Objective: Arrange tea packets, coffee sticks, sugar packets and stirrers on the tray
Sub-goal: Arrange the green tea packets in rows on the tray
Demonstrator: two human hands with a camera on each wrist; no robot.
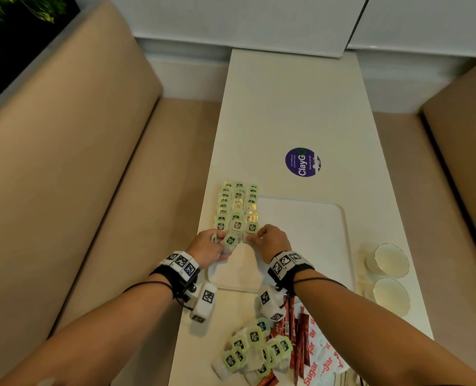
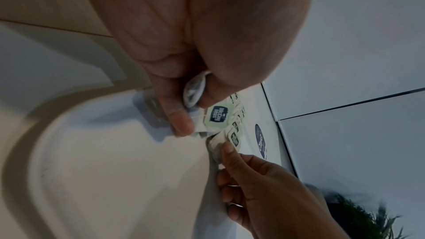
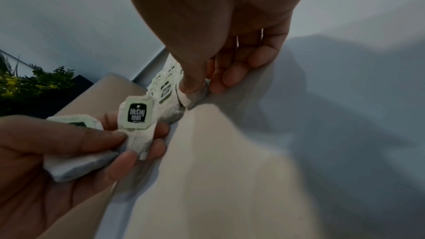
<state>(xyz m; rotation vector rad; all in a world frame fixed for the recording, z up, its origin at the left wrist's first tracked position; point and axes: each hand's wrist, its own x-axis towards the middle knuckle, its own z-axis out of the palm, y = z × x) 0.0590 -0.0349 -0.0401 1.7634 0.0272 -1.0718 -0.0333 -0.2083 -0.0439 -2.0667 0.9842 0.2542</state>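
Three rows of green-tagged tea bags [image 1: 236, 207] lie along the left edge of the white tray [image 1: 303, 246]. My left hand [image 1: 220, 245] hovers at the near end of the rows and grips two tea bags [image 1: 230, 241], one with its tag up [image 3: 136, 114], the other in the palm [image 3: 76, 161]. Just to the right, my right hand [image 1: 255, 238] pinches the nearest tea bag of the right row [image 3: 193, 97] between thumb and forefinger, down on the tray. A loose pile of tea bags [image 1: 253, 349], red coffee sticks [image 1: 295, 330] and sugar packets [image 1: 320, 355] lies at the table's near end.
Two round glass dishes [image 1: 390, 260] [image 1: 390, 296] stand right of the tray near the table edge. A purple round sticker [image 1: 302, 162] marks the white table beyond the tray. Tan bench seats [image 1: 92, 190] flank the narrow table on both sides.
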